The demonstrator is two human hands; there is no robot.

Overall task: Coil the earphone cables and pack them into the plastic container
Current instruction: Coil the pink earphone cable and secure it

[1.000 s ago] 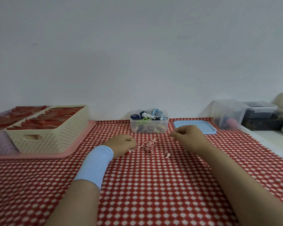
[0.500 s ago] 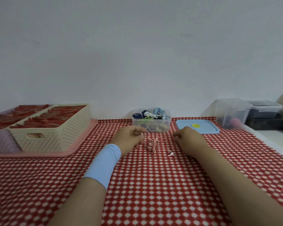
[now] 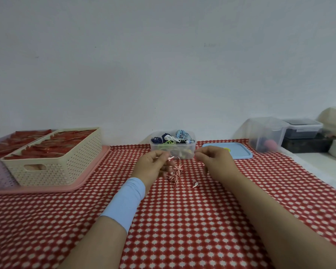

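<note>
Clear plastic container [image 3: 156, 148], frame centre, is holding coiled cables [image 3: 171, 139]. Left hand [image 3: 153, 166] is pinching striped cable [image 3: 175, 171]; right hand [image 3: 214, 164] grip cannot be determined.

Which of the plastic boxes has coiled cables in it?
The low open tub at the back middle, left of the blue lid; the taller clear box far right holds something pink.

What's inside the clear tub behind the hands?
The clear tub holds coiled cables: dark blue, white, light blue on top, green lower. The left hand covers part of the front, so the bottom layer is unclear.
</note>
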